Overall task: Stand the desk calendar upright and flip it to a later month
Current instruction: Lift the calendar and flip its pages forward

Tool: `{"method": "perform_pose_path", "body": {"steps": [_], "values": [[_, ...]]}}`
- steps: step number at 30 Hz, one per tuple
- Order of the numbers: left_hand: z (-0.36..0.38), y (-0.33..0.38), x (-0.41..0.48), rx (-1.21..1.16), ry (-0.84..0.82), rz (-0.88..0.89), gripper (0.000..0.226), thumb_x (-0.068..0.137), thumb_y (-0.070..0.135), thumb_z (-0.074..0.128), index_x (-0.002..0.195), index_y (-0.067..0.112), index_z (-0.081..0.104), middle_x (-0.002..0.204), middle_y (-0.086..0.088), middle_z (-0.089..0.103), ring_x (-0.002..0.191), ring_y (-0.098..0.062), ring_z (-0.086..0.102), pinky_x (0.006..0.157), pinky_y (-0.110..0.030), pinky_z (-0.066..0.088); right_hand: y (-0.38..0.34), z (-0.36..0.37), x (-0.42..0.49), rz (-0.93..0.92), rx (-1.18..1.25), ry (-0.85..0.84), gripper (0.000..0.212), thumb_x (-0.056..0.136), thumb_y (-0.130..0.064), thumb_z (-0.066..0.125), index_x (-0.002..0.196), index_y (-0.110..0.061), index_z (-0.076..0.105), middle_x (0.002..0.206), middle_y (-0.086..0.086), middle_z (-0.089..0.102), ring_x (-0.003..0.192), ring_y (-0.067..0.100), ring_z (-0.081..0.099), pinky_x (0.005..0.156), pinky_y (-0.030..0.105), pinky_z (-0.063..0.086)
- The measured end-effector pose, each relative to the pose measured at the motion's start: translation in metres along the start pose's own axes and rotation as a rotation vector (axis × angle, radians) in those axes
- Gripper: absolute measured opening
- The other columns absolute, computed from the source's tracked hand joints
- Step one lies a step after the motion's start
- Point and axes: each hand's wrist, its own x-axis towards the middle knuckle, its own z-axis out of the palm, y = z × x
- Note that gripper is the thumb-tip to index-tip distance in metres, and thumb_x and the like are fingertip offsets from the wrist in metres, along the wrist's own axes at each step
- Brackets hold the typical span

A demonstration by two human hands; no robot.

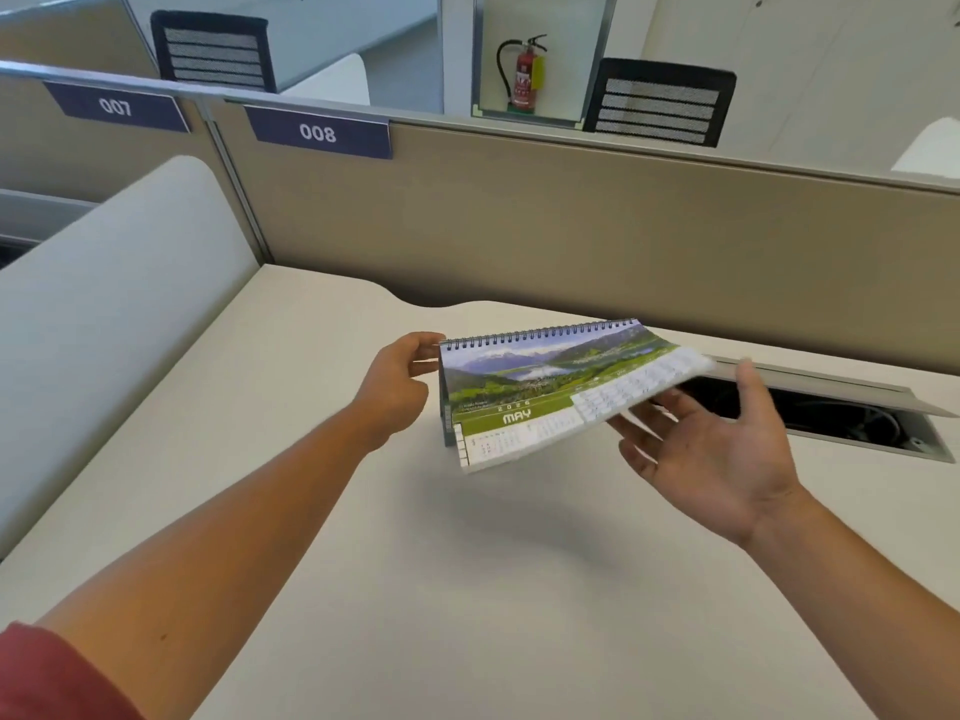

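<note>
My left hand [397, 379] pinches the desk calendar [550, 387] by its spiral corner; my right hand [711, 444] lies flat beneath its pages. MAY shows; standing and flipping remain.

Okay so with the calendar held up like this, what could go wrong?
1. The right hand only supports the calendar from beneath with open fingers, so the pages could slide off.
2. The left hand pinches just the spiral end; a weak grip may let it twist.
3. The open cable hatch lies just beyond; a dropped calendar might land in it.
</note>
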Motion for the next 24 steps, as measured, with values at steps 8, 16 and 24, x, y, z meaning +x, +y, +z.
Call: {"method": "perform_pose_path", "body": {"steps": [8,16,24], "values": [[-0.008,-0.002,0.000,-0.104,-0.102,-0.039,0.052,0.078,0.014,0.077,0.119,0.032,0.051,0.117,0.004,0.066,0.109,-0.018,0.062,0.073,-0.027,0.053,-0.036,0.055,0.023,-0.120,-0.119,-0.160,0.093,0.071,-0.087,0.038,0.126,-0.018,0.068,0.141,0.001,0.060,0.114,0.027,0.060,0.076,0.034,0.041],[-0.003,-0.008,0.003,-0.087,-0.049,-0.083,0.052,0.080,0.016,0.074,0.126,0.022,0.052,0.119,-0.001,0.066,0.110,-0.021,0.060,0.090,-0.040,0.054,-0.038,0.081,0.063,-0.165,-0.732,0.127,0.080,0.073,-0.082,0.035,0.125,-0.029,0.064,0.138,-0.011,0.054,0.079,0.018,0.071,0.068,0.037,0.042],[-0.001,-0.014,-0.005,0.251,-0.017,-0.091,0.065,0.081,0.014,0.074,0.138,0.019,0.044,0.135,-0.004,0.057,0.113,-0.020,0.053,0.083,-0.033,0.049,-0.022,0.070,0.075,-0.316,-1.555,0.177,0.078,0.076,-0.054,0.072,0.141,-0.016,0.047,0.144,0.008,0.050,0.125,0.026,0.051,0.096,0.039,0.046]]}}
